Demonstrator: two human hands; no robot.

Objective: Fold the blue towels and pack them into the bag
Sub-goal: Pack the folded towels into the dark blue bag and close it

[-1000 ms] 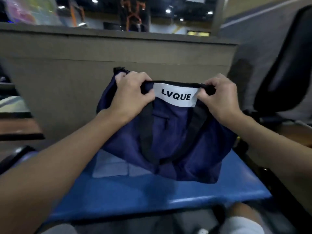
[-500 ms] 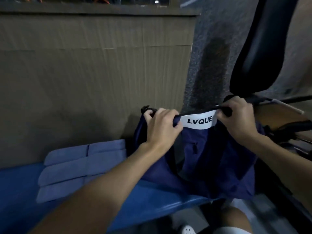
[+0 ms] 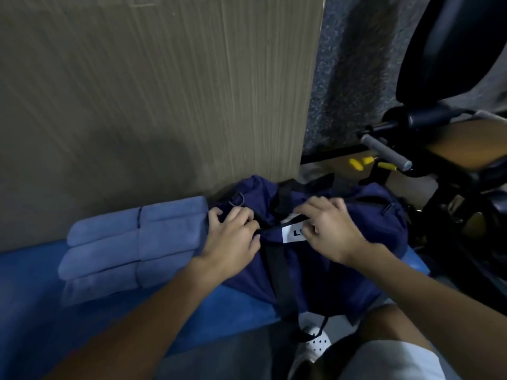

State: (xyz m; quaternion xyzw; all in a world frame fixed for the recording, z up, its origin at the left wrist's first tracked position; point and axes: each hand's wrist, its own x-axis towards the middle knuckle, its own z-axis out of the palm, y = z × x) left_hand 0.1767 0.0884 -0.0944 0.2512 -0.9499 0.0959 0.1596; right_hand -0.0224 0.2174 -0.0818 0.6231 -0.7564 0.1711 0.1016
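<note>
Cardboard panelling [image 3: 164, 91] backs a blue padded bench [image 3: 33, 297], and on the bench's left half lie the blue towels [image 3: 131, 242], folded into rolls stacked side by side against the panel. Just right of them, touching their ends, sits the navy bag [image 3: 343, 270] with black straps. The person's left hand [image 3: 230, 237] curls over the bag's top edge, fingers closed on the fabric. Their right hand [image 3: 329, 231] pinches the white label [image 3: 295, 233] at the bag's opening. Farther right stands a black chair [image 3: 452, 50].
</note>
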